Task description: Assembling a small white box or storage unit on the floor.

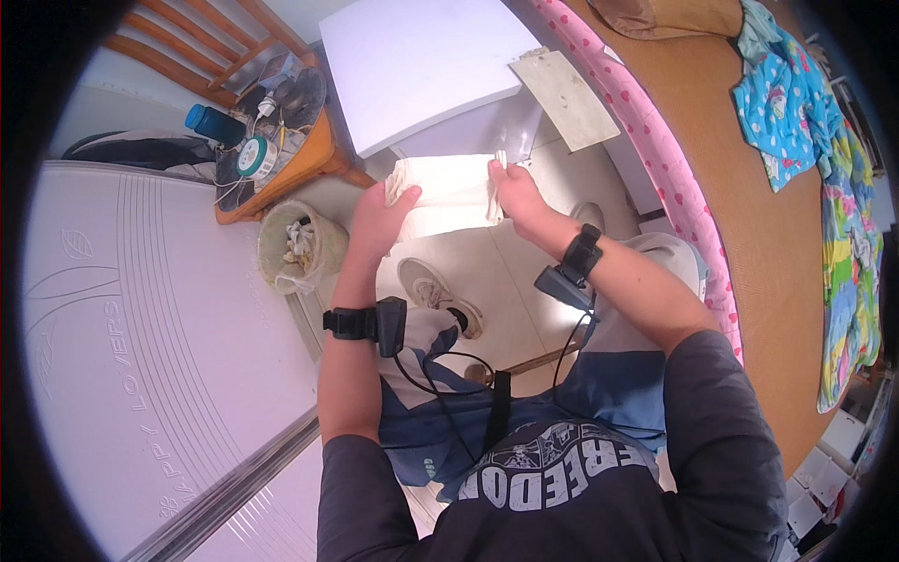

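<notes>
Fingertips of left hand (382, 217) tucked behind cream cloth (448, 194); colourful garment (824, 178) cut off at right edge of frame.

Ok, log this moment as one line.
left hand: grips cloth | right hand: pinches cloth edge | below: bin

The scene is evenly and brightly lit by soft, diffuse light — shadows are faint, with only a weak dark patch beneath the white square tabletop (421, 66). The large pale ribbed panel (140, 347) at the left and the tabletop look slightly washed out, though no hard glare spots show. A black circular vignette closes the corners (the fisheye's rim), and straight edges bend strongly there — the pink heart-patterned border strip (655, 150) curves in an arc. The centre is fairly sharp; detail softens toward the rim, where the bright patterned cloth (824, 169) looks smeared and stretched.
</notes>
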`<action>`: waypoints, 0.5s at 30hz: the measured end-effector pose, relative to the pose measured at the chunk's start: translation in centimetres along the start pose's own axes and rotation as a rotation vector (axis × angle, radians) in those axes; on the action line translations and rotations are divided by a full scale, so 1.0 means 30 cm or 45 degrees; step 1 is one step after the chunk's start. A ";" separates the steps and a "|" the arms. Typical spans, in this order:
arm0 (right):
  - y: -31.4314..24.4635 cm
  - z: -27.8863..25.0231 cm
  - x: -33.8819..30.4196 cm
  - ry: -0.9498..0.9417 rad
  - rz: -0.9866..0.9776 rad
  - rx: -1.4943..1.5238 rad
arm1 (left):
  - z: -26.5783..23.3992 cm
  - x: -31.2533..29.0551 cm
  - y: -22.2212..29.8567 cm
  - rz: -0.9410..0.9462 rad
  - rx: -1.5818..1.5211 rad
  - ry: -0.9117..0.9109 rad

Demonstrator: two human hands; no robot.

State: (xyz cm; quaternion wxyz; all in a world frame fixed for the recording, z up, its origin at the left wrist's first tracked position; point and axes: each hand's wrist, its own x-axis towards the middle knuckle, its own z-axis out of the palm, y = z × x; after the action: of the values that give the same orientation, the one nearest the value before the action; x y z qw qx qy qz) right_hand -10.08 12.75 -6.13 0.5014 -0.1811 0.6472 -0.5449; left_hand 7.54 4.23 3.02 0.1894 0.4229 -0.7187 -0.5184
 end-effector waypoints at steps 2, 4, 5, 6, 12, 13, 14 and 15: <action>-0.010 0.006 -0.010 -0.017 0.008 0.000 | -0.007 0.000 -0.012 -0.007 0.002 0.009; -0.018 0.008 -0.019 -0.029 0.014 -0.002 | -0.010 -0.001 -0.015 -0.011 0.002 0.013; -0.021 0.010 -0.023 -0.024 0.028 0.038 | -0.010 -0.001 -0.011 -0.014 0.005 0.014; -0.024 0.011 -0.026 -0.019 0.041 0.077 | -0.010 -0.001 -0.009 -0.017 0.008 0.014; -0.057 0.021 -0.047 0.052 0.134 0.063 | -0.014 -0.001 -0.017 -0.052 -0.009 -0.020; -0.053 0.020 -0.043 0.052 0.133 0.061 | -0.014 0.002 -0.022 -0.050 -0.011 -0.019; -0.046 0.020 -0.037 0.060 0.136 0.066 | -0.015 0.007 -0.036 -0.031 0.008 -0.022; -0.041 0.019 -0.032 0.068 0.139 0.072 | -0.017 0.012 -0.048 -0.011 0.028 -0.026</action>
State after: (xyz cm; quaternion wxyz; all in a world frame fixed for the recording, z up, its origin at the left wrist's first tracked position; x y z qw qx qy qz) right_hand -9.57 12.79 -4.55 0.5179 -0.1168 0.6535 -0.5396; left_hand 8.31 3.49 1.85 0.1752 0.4228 -0.7245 -0.5154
